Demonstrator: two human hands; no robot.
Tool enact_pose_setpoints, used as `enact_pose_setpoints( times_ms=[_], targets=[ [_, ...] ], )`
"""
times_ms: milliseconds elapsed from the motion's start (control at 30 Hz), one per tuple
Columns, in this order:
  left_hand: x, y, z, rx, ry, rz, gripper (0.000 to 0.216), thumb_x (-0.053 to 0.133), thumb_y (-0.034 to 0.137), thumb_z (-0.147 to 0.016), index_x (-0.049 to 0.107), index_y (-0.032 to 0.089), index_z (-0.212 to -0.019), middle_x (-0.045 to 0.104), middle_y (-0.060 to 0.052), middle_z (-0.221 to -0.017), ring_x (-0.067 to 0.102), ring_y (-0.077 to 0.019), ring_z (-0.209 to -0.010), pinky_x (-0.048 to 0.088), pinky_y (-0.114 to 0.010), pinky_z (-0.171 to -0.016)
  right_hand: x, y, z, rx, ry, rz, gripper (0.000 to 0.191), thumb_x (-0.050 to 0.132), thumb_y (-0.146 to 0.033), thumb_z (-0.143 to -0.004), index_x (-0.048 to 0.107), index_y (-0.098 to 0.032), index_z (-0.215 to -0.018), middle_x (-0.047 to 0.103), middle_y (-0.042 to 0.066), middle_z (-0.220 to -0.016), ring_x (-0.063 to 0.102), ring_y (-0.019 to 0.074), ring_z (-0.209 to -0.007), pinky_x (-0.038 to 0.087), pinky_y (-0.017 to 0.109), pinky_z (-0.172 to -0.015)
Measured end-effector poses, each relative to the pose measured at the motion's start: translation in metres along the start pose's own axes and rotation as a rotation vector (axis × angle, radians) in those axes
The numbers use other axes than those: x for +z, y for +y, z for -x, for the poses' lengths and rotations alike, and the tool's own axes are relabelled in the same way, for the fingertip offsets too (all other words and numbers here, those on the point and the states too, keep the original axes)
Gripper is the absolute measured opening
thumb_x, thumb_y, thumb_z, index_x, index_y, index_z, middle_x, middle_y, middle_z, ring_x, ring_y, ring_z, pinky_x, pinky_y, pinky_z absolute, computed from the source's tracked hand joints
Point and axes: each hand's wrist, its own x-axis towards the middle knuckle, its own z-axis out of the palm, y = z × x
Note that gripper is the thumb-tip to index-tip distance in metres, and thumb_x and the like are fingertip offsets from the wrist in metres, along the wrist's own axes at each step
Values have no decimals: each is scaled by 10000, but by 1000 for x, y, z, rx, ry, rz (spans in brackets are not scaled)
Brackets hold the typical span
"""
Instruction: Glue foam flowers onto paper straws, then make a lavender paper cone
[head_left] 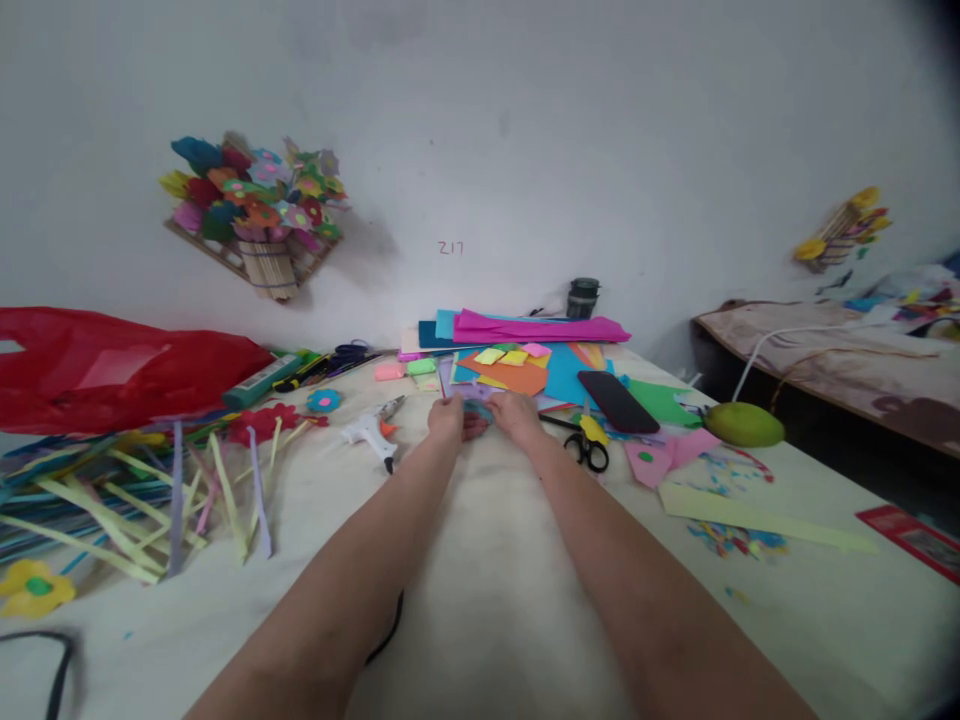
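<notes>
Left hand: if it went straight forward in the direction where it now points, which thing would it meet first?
Probably the lilac paper lying just beyond the left hand, though blur and unclear depth make this uncertain.

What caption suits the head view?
Left hand and right hand at a bluish piece, glue gun and black scissors nearby.

Red handwritten "217" (451, 248) on white wall (570, 180) (first character possibly "Z")
</notes>
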Motion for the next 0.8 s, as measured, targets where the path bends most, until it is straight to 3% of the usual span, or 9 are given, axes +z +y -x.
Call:
enact_pose_setpoints(
  times_ms=[200,467,800],
  targets=[
    [-1,-3,1,50,0,13,423,492,329,-831,389,190,-1216,608,-43,-654,607,-155,-466,514,-293,-504,5,6,-4,87,38,-136,216,523,-358,-817,703,-269,-897,702,28,-925,623,205,-873,433,281,-724],
    [-2,-3,6,93,24,-17,444,497,270,-808,411,168,-1232,493,26,-504,538,-150,-392,483,-288,-461,10,15,-6,121,62,-362,251,540,-410,-795,707,-223,-801,699,1,-788,609,147,-747,388,210,-597],
    [-1,-5,7,122,117,37,406,460,150,-784,454,155,-1189,459,46,-476,491,-127,-354,431,-235,-407,15,18,-11,163,103,-484,286,513,-412,-785,719,-215,-785,688,4,-725,598,161,-709,431,234,-635]
  ],
)
